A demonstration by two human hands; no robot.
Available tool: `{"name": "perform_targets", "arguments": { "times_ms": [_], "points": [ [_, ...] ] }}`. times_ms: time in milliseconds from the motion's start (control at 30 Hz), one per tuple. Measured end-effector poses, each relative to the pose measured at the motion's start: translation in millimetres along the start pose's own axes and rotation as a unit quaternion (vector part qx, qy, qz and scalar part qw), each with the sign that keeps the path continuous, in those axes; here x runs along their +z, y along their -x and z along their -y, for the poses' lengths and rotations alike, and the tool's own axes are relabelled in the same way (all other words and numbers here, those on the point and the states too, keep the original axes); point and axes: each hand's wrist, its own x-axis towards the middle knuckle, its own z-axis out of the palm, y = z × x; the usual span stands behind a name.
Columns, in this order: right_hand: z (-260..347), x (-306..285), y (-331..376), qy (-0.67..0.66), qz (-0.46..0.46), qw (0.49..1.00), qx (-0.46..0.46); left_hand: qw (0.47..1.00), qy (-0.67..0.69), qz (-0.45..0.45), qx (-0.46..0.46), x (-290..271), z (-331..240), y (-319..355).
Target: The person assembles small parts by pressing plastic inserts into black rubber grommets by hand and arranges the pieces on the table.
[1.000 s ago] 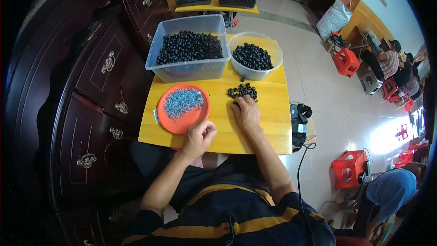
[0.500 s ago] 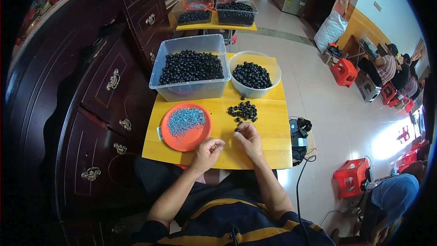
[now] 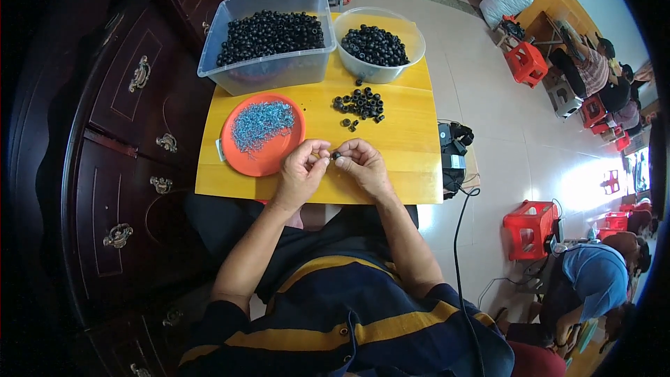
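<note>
My right hand (image 3: 366,169) pinches a small round black bead-like piece (image 3: 336,155) between thumb and fingertips, just above the near part of the yellow table. Close beside it, my left hand (image 3: 301,176) is closed with thumb and fingertips together, nearly touching the black piece. Whatever it holds is too small to make out. An orange-red plate (image 3: 255,165) to the left of my left hand bears a heap of tiny silvery-blue metal pieces (image 3: 261,124). Beyond my right hand lies a loose cluster of black pieces (image 3: 363,103), some showing holes.
At the table's (image 3: 321,192) far side stand a clear rectangular bin (image 3: 269,73) and a round clear tub (image 3: 382,72), both holding many black pieces. A dark wooden cabinet (image 3: 105,160) flanks the left. To the right are a cable (image 3: 457,251), red stools (image 3: 527,227) and other people.
My right hand has brought the black piece leftward to my left hand; the hands are now almost together. The view has tilted down, so the table sits higher in it.
</note>
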Motion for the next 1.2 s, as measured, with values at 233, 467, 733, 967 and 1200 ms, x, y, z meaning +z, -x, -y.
{"name": "perform_targets", "arguments": {
  "times_ms": [233,467,733,967,1200],
  "points": [
    [-1.5,1.0,5.0,-0.005,0.014,1.000,0.007,0.995,-0.082,-0.003,0.054,1.9,-4.5,-3.1],
    [16.1,-3.9,8.9,-0.002,0.088,0.995,0.039,0.980,-0.132,0.147,-0.010,-17.7,-19.2,-13.5],
    [25.3,-15.5,17.5,-0.131,0.117,0.981,0.076,0.939,0.169,0.210,-0.212,-8.8,-16.4,-23.5],
    [17.3,-37.2,7.3,-0.306,0.003,0.951,0.042,0.972,-0.206,0.100,0.060,24.1,12.6,-50.2],
    [19.3,-37.2,6.3,-0.351,-0.003,0.936,0.018,0.915,-0.366,0.090,0.141,40.9,17.9,-65.8]
  ]
}}
